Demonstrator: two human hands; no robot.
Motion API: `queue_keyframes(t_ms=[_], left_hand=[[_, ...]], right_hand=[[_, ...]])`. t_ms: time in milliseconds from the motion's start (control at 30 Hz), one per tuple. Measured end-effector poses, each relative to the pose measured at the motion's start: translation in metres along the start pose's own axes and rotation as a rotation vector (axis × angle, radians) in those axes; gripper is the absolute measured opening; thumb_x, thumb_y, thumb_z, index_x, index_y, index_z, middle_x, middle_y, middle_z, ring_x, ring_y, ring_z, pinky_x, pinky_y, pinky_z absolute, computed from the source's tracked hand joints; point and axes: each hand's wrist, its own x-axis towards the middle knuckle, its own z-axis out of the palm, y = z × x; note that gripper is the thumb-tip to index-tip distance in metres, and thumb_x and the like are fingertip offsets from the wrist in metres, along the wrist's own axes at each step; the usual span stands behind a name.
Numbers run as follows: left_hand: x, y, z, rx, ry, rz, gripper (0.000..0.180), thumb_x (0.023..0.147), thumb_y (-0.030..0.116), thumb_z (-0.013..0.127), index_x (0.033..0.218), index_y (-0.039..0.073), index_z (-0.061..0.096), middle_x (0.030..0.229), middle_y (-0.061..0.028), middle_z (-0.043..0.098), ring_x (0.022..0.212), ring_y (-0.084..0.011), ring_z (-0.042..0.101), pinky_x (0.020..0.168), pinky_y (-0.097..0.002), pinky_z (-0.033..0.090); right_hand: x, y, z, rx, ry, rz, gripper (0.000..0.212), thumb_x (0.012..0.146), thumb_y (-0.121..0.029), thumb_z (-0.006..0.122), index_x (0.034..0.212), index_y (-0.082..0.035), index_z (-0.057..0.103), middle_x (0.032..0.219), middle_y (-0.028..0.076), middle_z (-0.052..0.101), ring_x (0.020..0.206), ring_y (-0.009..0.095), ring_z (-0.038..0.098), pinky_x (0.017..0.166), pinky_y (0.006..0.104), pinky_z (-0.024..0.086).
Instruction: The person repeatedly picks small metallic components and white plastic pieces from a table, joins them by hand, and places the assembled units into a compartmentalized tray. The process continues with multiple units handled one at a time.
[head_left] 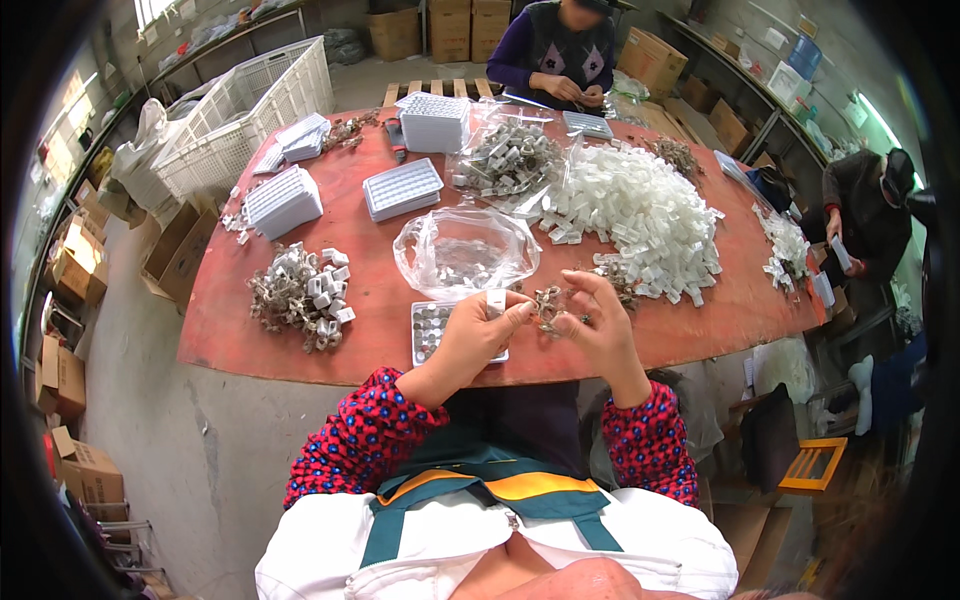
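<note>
Over the near edge of the table, my left hand (470, 335) pinches a small white plastic piece (495, 303) between thumb and fingers. My right hand (598, 330) is beside it with curled fingers, its fingertips at a small tangle of brownish coiled parts (547, 306). Whether these are joined to the white piece I cannot tell. Partly under my left hand lies a white tray (416, 356) with round silvery discs in its cells. Behind my hands is an open clear plastic bag (465, 245) with small pieces inside.
The red table (380, 355) bears a big heap of white plastic pieces (640, 215), a pile of white pieces with brown parts (305, 295) and stacked white trays (285, 203). One person (560, 55) works across the table, another (870, 215) at the right. White crates (245, 120) stand left.
</note>
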Motion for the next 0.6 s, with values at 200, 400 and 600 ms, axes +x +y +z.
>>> queue_keyframes(t_ms=[200,400,600], left_hand=[[-0.017,0.005,0.008,-0.049,0.033,0.012,0.017,0.101,0.018,0.066,0.105,0.001,0.068,0.076,0.0038,0.06,0.058,-0.0028,0.042,0.052,-0.0199,0.033],[-0.027,0.009,0.01,-0.238,0.04,-0.096,0.02,0.102,0.016,0.063,0.115,0.002,0.065,0.081,0.0019,0.059,0.065,-0.0058,0.048,0.058,-0.0217,0.039],[-0.041,0.016,0.003,-0.557,-0.118,-0.11,0.04,0.105,0.012,0.049,0.143,-0.001,0.045,0.121,-0.0094,0.061,0.106,-0.0166,0.063,0.093,-0.033,0.055]], right_hand=[[-0.009,-0.034,0.012,-0.479,0.003,-0.438,0.022,0.082,-0.009,0.078,0.104,-0.009,0.074,0.092,0.005,0.072,0.088,0.025,0.067,0.083,0.0394,0.051],[-0.01,-0.035,0.021,-0.508,0.048,-0.514,0.02,0.082,-0.003,0.078,0.101,-0.005,0.073,0.092,0.009,0.071,0.082,0.026,0.068,0.074,0.0373,0.054],[-0.02,-0.037,0.025,0.068,0.063,-0.045,0.011,0.094,-0.004,0.069,0.105,-0.001,0.067,0.093,0.007,0.072,0.083,0.014,0.068,0.073,0.0271,0.054]])
